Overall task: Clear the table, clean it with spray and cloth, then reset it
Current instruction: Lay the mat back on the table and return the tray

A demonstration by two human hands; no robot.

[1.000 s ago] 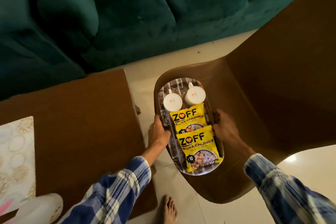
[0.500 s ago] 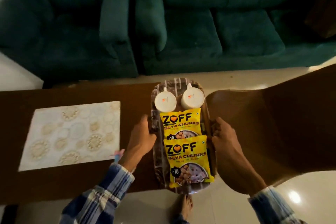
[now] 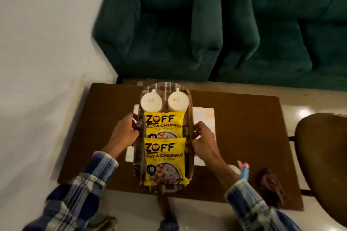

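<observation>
I clamp the tray (image 3: 190,107) at mid-length, left grip (image 3: 125,133) curled on its left rim and right grip (image 3: 203,142) on its right. Its long axis runs straight away from me, over the placemat (image 3: 204,116) on the worktop (image 3: 244,127). I cannot tell whether it touches. It carries two cups (image 3: 151,101) (image 3: 178,101) at the far end and two yellow packets (image 3: 163,124) (image 3: 164,161) nearer me. There is one tray and one placemat.

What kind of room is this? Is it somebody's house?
Probably a living room in a home: green armchairs stand behind a brown table, and a tray of white cups and snack packets is over it.
</observation>
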